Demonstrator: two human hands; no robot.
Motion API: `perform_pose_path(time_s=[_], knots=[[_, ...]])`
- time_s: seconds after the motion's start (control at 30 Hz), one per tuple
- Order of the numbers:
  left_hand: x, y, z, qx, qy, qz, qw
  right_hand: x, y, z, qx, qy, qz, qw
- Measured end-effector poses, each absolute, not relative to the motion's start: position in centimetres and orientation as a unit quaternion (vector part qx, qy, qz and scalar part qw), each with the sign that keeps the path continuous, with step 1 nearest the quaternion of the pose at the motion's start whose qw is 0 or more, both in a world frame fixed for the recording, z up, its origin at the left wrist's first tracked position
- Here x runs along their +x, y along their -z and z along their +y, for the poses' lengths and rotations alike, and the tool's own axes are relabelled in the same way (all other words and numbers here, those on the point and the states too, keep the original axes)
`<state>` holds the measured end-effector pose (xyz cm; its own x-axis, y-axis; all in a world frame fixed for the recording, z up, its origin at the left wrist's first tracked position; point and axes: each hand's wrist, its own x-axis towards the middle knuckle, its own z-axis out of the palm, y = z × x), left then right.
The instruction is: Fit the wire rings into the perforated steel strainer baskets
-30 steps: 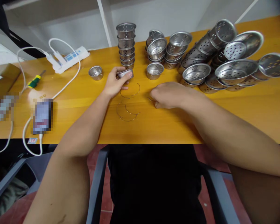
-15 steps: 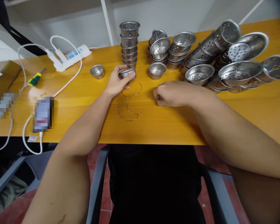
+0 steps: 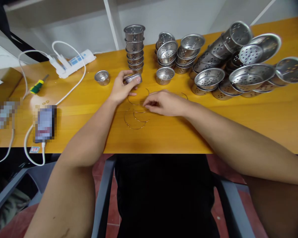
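Note:
My left hand [image 3: 121, 86] is closed around a small perforated metal cup [image 3: 133, 78], its thumb on the rim, in front of a tall stack of similar cups [image 3: 134, 49]. My right hand [image 3: 162, 102] hovers low over the table with loosely curled fingers, thumb and fingertips a little apart. No thing shows between them. Thin curved wires [image 3: 135, 128] lie just left of and below its fingertips. Another wire end [image 3: 185, 95] shows beyond my right wrist; the rest is hidden by the hand.
Single cups stand at left [image 3: 102, 77] and centre [image 3: 165, 75]. Leaning stacks of perforated cups [image 3: 210, 79] crowd the right. At left are a power strip [image 3: 75, 62] with white cables, a screwdriver [image 3: 37, 86] and a phone [image 3: 45, 124].
My right hand has moved left towards the wires, and its fist has loosened. A wire end now shows beyond the right wrist. The left hand keeps its hold on the cup.

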<state>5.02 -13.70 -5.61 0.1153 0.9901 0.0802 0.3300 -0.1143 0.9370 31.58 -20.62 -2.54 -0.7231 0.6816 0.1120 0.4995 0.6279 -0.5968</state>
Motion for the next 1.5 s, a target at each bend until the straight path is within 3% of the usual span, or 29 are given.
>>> perform_pose_path(time_s=[0.13,0.37,0.77,1.07,1.27,1.5], knots=[[5.2,5.4,-13.7,0.621,-0.402,0.531,0.412,32.4,3.7,-19.9,-0.318,-0.246,-0.877,0.262],[5.9,4.9,-14.2,0.592,-0.408,0.542,0.435,31.4,4.8,-21.3,-0.310,-0.155,-0.930,0.125],[5.0,6.8,-12.8,0.621,-0.420,0.496,0.439,29.5,3.2,-22.9,-0.245,-0.207,-0.941,0.106],[5.0,6.6,-12.9,0.618,-0.415,0.500,0.442,29.4,2.5,-23.5,-0.271,-0.119,-0.954,0.039],[4.9,6.7,-12.9,0.621,-0.412,0.497,0.444,30.9,1.8,-22.7,-0.299,-0.163,-0.937,0.075],[4.9,7.2,-12.8,0.642,-0.434,0.460,0.433,32.4,1.2,-21.2,-0.304,-0.205,-0.913,0.180]])
